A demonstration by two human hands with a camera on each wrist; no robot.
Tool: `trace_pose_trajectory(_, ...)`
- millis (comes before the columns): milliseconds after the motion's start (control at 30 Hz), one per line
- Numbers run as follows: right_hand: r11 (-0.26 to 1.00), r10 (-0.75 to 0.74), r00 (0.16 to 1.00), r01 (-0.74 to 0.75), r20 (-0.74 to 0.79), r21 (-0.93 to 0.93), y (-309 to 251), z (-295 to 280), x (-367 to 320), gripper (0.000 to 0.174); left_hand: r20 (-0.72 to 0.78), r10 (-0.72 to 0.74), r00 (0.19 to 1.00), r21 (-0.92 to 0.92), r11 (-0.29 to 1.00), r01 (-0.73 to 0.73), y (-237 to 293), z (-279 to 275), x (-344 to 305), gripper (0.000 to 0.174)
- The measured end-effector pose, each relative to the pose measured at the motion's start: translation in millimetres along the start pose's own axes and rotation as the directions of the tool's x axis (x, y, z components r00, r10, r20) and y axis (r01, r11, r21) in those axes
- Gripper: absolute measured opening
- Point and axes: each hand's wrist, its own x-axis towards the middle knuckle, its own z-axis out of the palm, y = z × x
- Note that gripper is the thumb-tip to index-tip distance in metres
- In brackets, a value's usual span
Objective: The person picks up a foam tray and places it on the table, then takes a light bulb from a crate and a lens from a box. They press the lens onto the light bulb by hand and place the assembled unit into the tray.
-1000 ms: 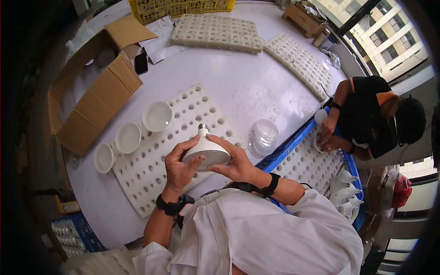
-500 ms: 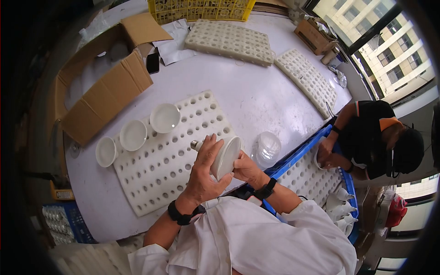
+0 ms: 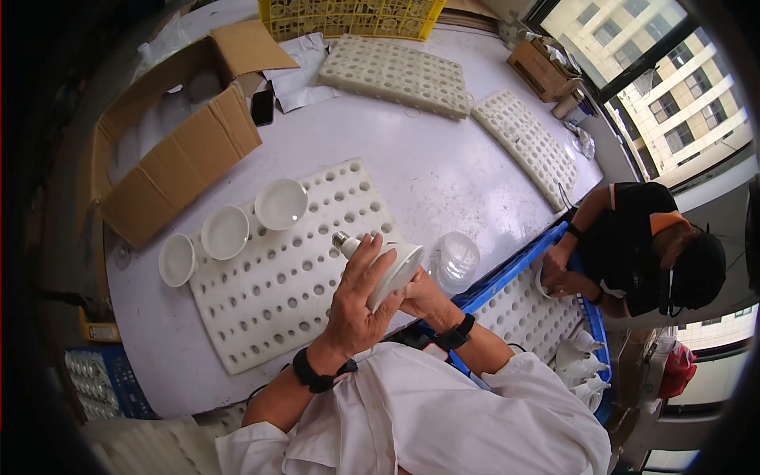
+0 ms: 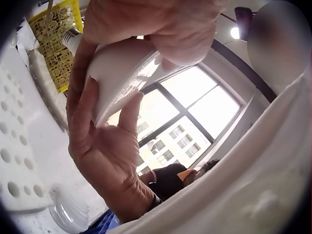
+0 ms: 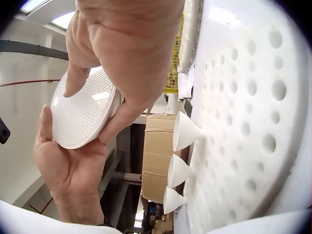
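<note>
Bulb (image 3: 392, 269): one, being held above the near foam tray (image 3: 269, 317) | left hand (image 3: 352, 309) is wrapping its fingers over the cone | right hand (image 3: 423, 294) is gripping the rim | three white housings (image 3: 226, 232) are sitting in tray holes | two more trays (image 3: 392, 67) are lying farther back

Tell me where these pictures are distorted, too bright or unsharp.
Head view: strong fisheye, the table edges curve and the corners are black. Left wrist view: the window is overexposed behind the bulb. Right wrist view: the tray bulges like a dome; the bulb's ribbed front is sharp.
</note>
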Motion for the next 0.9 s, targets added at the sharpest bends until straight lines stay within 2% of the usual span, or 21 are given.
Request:
trace_pose_trajectory(333, 0.999, 0.005, 0.995, -0.009, -0.100, -0.035, -8, 11, -12, 0.071, 0.016, -0.064, 0.998, -0.198, 0.978, 0.065, -5, 0, 4, 0.042)
trace_pose_trajectory(400, 0.997, -0.011, 0.995, 0.003, -0.102, -0.080, -9, 10, -11, 0.071, 0.040, -0.071, 0.997, -0.192, 0.978, 0.078, -10, 1, 2, 0.056)
trace_pose_trajectory(433, 0.997, -0.013, 0.995, 0.004, -0.100, -0.081, -11, 10, -9, 0.071, 0.040, -0.069, 0.997, -0.191, 0.979, 0.075, -10, 1, 2, 0.056)
trace_pose_trajectory(500, 0.994, 0.063, 0.997, -0.059, -0.040, 0.097, -16, 11, -4, 0.073, 0.101, -0.165, 0.981, -0.118, 0.977, 0.176, -5, 0, 0, 0.085)
trace_pose_trajectory(533, 0.994, 0.057, 0.997, -0.052, -0.044, 0.097, -18, 13, -4, 0.073, 0.107, -0.162, 0.981, -0.120, 0.977, 0.174, -3, -4, 2, 0.085)
trace_pose_trajectory(600, 0.988, 0.114, 0.993, -0.115, 0.016, 0.103, -20, 16, -3, 0.075, 0.289, -0.227, 0.930, 0.130, 0.972, 0.197, 2, -19, 6, 0.110)
trace_pose_trajectory(633, 0.989, 0.105, 0.994, -0.106, 0.014, 0.102, -19, 13, -3, 0.075, 0.295, -0.220, 0.930, 0.129, 0.973, 0.190, 0, -24, 8, 0.110)
trace_pose_trajectory(700, 0.976, 0.173, 0.984, -0.178, 0.050, 0.124, -12, 3, -5, 0.077, 0.406, -0.332, 0.851, 0.251, 0.936, 0.246, -4, -34, 9, 0.112)
trace_pose_trajectory(733, 0.976, 0.171, 0.984, -0.176, 0.048, 0.127, -10, -1, -7, 0.077, 0.396, -0.355, 0.847, 0.344, 0.912, 0.222, -4, -35, 10, 0.101)
trace_pose_trajectory(767, 0.970, 0.203, 0.978, -0.206, 0.043, 0.125, -6, -4, -9, 0.076, 0.399, -0.360, 0.843, 0.346, 0.911, 0.225, -4, -36, 11, 0.101)
trace_pose_trajectory(833, 0.965, 0.232, 0.972, -0.235, 0.044, 0.119, -6, -7, -6, 0.076, 0.454, -0.435, 0.778, 0.450, 0.865, 0.221, -7, -36, 14, 0.090)
trace_pose_trajectory(867, 0.966, 0.242, 0.968, -0.247, 0.066, 0.081, -6, -8, -7, 0.077, 0.459, -0.440, 0.772, 0.452, 0.864, 0.224, -12, -35, 10, 0.090)
trace_pose_trajectory(900, 0.965, 0.254, 0.963, -0.258, 0.086, 0.047, -4, -8, -9, 0.078, 0.456, -0.374, 0.807, 0.318, 0.916, 0.244, -20, -33, 3, 0.085)
